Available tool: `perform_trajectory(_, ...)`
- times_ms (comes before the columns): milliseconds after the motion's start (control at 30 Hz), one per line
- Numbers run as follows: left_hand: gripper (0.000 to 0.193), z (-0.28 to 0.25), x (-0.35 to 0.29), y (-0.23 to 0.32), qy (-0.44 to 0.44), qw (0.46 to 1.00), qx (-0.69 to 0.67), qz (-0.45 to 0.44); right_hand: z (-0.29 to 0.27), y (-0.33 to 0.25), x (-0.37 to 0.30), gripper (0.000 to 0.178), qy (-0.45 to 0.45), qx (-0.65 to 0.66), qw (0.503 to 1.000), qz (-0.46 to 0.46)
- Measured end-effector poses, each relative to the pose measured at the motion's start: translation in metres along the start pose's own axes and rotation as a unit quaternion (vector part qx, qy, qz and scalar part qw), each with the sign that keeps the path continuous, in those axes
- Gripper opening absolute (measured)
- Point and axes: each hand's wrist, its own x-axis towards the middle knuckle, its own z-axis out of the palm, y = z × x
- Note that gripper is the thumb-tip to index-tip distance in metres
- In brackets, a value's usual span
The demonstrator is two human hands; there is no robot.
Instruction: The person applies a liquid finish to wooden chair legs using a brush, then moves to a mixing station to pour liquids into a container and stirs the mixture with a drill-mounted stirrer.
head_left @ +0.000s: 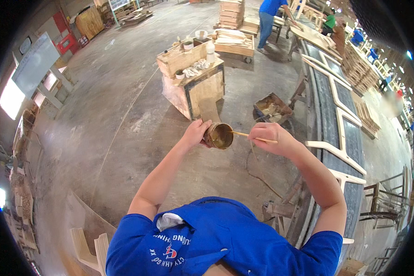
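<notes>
My left hand (197, 133) is closed round the side of a brown, stained can (222, 136), which is tilted so that its mouth faces me. A dark, wet-looking coating shows inside it. In my right hand (272, 138) is a thin light wooden stick (240, 134), pinched between the fingers. The stick's far end reaches into the mouth of the can; whether it has bristles there is hidden. Both hands are held out in front of me above the concrete floor.
Ahead stands a wooden cart (204, 89) with a white bottle (210, 51), rags and small pots on top. To the right runs a long dark bench (329, 106) bearing pale wooden frames (339, 154). A dirty tray (273, 108) sits nearby. A person in blue (269, 20) works farther off.
</notes>
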Motion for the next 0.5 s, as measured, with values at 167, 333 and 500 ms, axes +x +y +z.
perform_trajectory(167,0.034,-0.058,0.053,-0.013,0.037,0.999,-0.010,-0.008,0.035,0.046,0.068,0.013,0.044,0.068,0.993,0.080)
perform_trajectory(333,0.035,-0.098,0.112,-0.014,0.029,0.998,-0.011,-0.049,0.040,0.117,0.119,0.019,0.026,0.027,0.998,0.052)
perform_trajectory(500,0.035,-0.132,0.191,0.020,-0.030,0.993,0.040,-0.110,0.006,0.195,0.182,0.017,-0.099,0.024,0.992,-0.077)
